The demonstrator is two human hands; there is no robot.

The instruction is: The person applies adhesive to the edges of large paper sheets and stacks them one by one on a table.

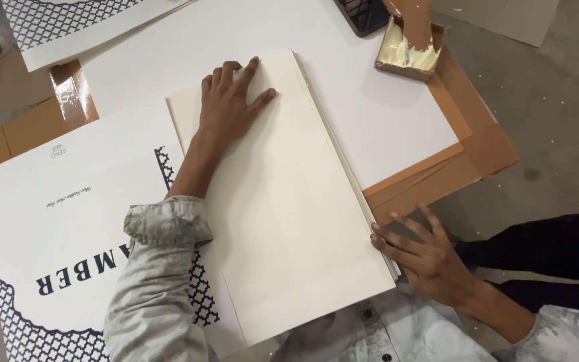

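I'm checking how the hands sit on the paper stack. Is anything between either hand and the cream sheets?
Nothing visible is. The left hand lies flat, palm down, directly on the top sheet of the cream paper stack. The right hand rests its fingers against the stack's right edge, with no object between them.

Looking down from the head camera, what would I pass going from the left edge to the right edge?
White printed sheet with dark blue lattice border → left hand, flat on the cream paper stack → right hand at the stack's right edge → small open cardboard box with pale glue, farther back → grey concrete floor.
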